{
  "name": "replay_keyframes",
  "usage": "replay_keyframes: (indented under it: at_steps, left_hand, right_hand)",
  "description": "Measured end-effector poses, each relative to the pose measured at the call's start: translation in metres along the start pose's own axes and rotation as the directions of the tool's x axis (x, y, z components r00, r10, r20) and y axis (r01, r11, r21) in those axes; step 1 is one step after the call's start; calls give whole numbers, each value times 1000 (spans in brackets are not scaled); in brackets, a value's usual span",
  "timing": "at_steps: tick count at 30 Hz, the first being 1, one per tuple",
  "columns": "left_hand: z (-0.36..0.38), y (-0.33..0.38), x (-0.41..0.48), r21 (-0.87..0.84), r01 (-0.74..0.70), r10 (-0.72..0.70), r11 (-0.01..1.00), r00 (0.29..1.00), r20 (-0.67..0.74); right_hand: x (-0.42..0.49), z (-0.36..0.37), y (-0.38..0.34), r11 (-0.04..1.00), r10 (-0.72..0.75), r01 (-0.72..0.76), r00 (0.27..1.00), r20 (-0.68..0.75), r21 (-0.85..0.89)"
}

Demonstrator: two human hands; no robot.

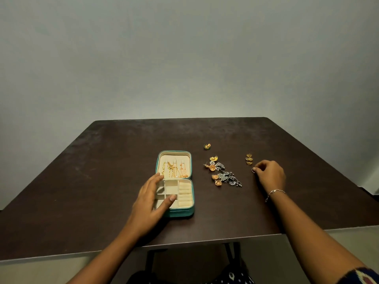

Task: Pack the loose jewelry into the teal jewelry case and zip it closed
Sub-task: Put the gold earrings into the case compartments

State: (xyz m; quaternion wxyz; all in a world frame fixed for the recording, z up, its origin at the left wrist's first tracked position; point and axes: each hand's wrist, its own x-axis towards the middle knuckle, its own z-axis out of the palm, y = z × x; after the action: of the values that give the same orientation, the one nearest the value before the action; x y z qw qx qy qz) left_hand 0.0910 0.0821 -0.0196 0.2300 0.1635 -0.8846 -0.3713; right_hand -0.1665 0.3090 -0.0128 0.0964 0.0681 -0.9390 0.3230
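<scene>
Open teal jewelry case [181, 212] on table [102, 160]; left hand [150, 198], grip released, steadies its tray. Right hand [270, 175] pinches a small ring [253, 170] beside loose earrings [222, 175]. Risk: the thin ring slipping from the fingertips in transit

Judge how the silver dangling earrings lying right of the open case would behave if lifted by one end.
The silver earrings look jointed, so they would probably hang limp and swing. Lying against the gold earrings, they might snag and drag those along.
</scene>
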Motion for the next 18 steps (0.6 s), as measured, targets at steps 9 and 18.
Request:
replay_keyframes:
  at_steps: [9, 18]
  left_hand:
    - [-4, 2, -3, -17, -86, 85, 996, 995, -44]
    - [-3, 3, -1, -18, -84, 83, 996, 996, -36]
  right_hand:
    - [-17, 5, -14, 989, -105, 121, 977, -185, 79]
    - [-26, -5, -2, 943, -196, 179, 980, 34, 280]
